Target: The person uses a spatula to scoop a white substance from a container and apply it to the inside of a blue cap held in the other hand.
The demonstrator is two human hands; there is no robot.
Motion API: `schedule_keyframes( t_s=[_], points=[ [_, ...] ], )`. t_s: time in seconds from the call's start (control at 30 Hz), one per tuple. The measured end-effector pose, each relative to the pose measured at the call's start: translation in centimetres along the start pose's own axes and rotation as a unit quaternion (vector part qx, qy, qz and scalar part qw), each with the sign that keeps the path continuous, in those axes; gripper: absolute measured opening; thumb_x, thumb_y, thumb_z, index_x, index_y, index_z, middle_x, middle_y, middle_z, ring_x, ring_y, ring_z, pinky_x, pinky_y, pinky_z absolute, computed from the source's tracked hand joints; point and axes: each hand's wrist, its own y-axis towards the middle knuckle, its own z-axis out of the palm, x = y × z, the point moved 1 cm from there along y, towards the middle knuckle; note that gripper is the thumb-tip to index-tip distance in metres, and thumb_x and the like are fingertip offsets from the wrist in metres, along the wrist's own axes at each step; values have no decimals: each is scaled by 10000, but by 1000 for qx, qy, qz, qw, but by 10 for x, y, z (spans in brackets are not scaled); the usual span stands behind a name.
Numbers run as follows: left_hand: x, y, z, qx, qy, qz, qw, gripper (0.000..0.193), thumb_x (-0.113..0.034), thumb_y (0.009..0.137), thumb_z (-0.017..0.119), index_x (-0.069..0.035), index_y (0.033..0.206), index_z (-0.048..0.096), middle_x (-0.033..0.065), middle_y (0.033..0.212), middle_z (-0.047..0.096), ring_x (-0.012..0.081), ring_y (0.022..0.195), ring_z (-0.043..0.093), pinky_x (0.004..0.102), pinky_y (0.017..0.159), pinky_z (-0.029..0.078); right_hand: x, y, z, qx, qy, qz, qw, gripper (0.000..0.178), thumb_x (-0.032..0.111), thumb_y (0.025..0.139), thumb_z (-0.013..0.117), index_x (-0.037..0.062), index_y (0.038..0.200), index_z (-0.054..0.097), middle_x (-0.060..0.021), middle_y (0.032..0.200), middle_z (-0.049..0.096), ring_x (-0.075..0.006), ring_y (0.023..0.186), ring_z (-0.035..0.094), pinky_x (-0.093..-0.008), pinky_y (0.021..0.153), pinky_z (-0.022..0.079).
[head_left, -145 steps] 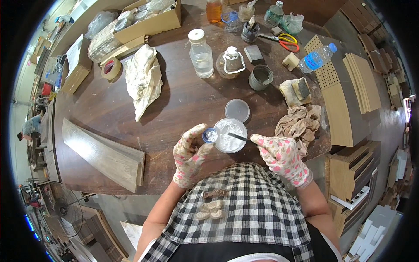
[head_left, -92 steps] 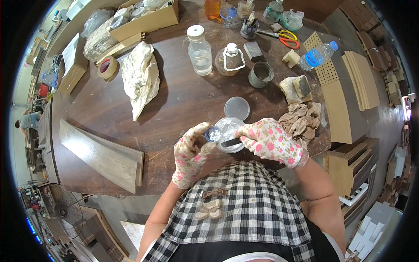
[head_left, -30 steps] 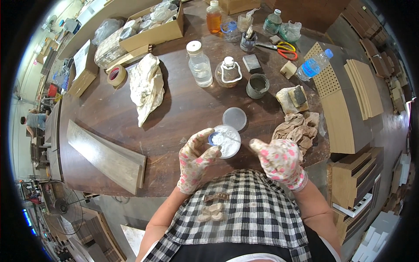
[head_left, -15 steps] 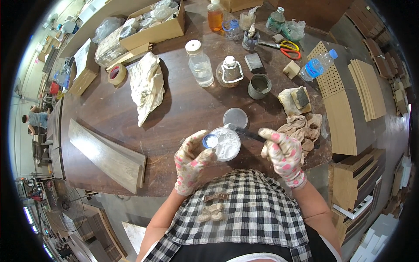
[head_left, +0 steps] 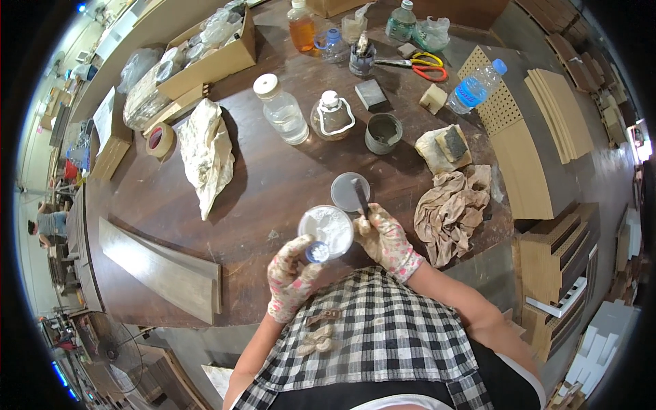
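Observation:
My left hand [head_left: 292, 275], in a flower-patterned glove, pinches a small blue bottle cap [head_left: 318, 252] with white powder in it. The cap is at the near left rim of a round clear tub [head_left: 303, 221] of white powder [head_left: 333, 232]. Just right of the tub, my right hand [head_left: 384, 238], gloved alike, is closed round the handle of a dark, narrow blade tool like a putty knife [head_left: 360, 194], its blade pointing up and away. Beyond the tub lies a round translucent lid [head_left: 344, 192], partly covered in view by the blade.
Glass bottle [head_left: 281, 113], handled jar [head_left: 331, 117] and dark grey cup [head_left: 383, 134] stand beyond the lid. Crumpled brown cloth [head_left: 454, 213] lies at right, pale cloth [head_left: 207, 156] at left. Scissors [head_left: 425, 63] lie far right; flat boards [head_left: 160, 270] lie at the left edge.
My right hand has moved left and inward, and the blade now points away instead of over the powder. My left hand and the cap have dropped nearer me; the whole view has shifted.

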Motion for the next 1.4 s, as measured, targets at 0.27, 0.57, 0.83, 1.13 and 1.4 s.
schedule_keyframes(
  t_s=[0.27,0.57,0.83,1.13,1.4],
  points=[
    [23,26,-27,-116,-169,-55,977,473,-72,824,680,16,1243,479,106,1166,577,155,922,596,277,758,525,-19,57,13,-20,-19,-37,999,47,29,904,532,44,949,535,-44,810,544,-164,690,556,-315,729,509],
    [-2,16,33,108,-103,-80,986,436,-163,799,723,-4,1169,557,121,1124,611,180,979,614,288,814,513,47,12,12,-186,-464,-29,865,134,151,940,503,40,981,565,-29,666,587,-52,461,480,-184,422,375],
    [19,44,69,170,-128,-109,971,430,-103,818,693,3,1200,526,79,1149,597,132,1001,583,278,828,481,50,20,7,-206,-484,7,850,221,145,939,499,16,1117,527,-36,668,592,-65,452,486,-197,423,384],
    [39,53,82,126,-196,-169,958,439,-63,824,679,-6,1225,510,50,1074,597,102,927,574,256,783,502,81,2,36,-208,-646,-86,730,281,128,905,557,29,1167,581,-48,671,632,-63,519,533,-223,507,443],
    [29,87,104,80,-294,-186,934,427,-26,836,646,-3,1238,502,36,1084,592,95,953,571,250,830,473,120,57,92,-44,-923,-237,300,463,405,825,623,79,1152,589,-131,903,670,-295,809,652,-408,708,495]
  ],
)
